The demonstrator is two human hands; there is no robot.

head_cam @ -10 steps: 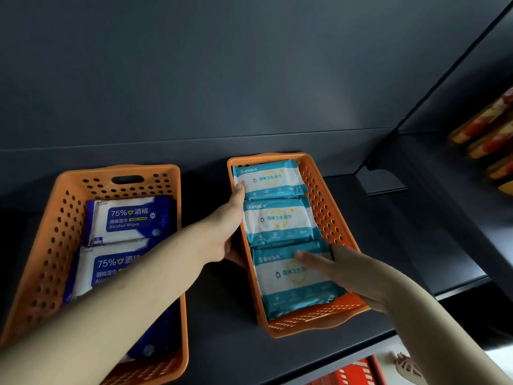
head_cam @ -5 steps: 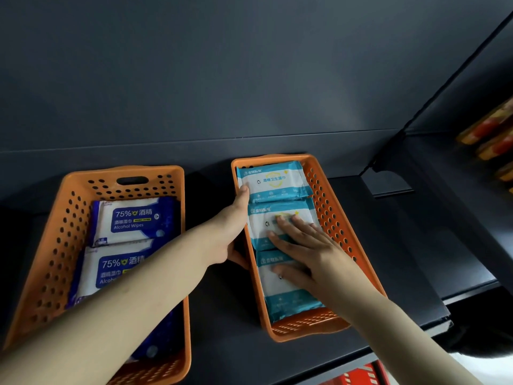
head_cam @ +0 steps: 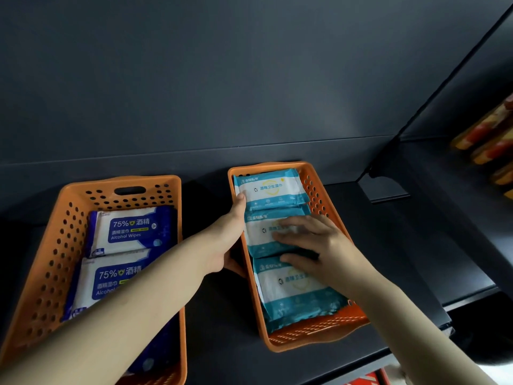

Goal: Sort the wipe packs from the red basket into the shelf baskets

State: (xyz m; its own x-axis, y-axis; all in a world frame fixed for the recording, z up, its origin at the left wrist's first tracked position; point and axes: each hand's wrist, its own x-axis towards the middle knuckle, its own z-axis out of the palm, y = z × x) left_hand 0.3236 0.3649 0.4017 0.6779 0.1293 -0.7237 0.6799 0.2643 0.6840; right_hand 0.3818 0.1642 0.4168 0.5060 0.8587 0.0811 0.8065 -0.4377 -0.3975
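Observation:
Two orange baskets sit on a dark shelf. The right basket (head_cam: pixel 319 334) holds three teal wipe packs in a row: a far pack (head_cam: pixel 270 187), a middle pack (head_cam: pixel 261 237) and a near pack (head_cam: pixel 294 290). My left hand (head_cam: pixel 226 234) grips the left wall of this basket, thumb over the rim. My right hand (head_cam: pixel 313 243) lies flat with spread fingers on the middle teal pack. The left basket (head_cam: pixel 55 245) holds blue alcohol wipe packs (head_cam: pixel 127 232), partly hidden by my left forearm.
The dark shelf (head_cam: pixel 402 259) runs right of the baskets and ends at a front edge. A dark back panel rises behind. Red and yellow packets (head_cam: pixel 488 140) sit on a neighbouring shelf at far right. A bit of red basket (head_cam: pixel 366 380) shows at the bottom.
My right hand moved from the near teal pack up onto the middle pack and now presses it flat. My left hand stays on the basket wall.

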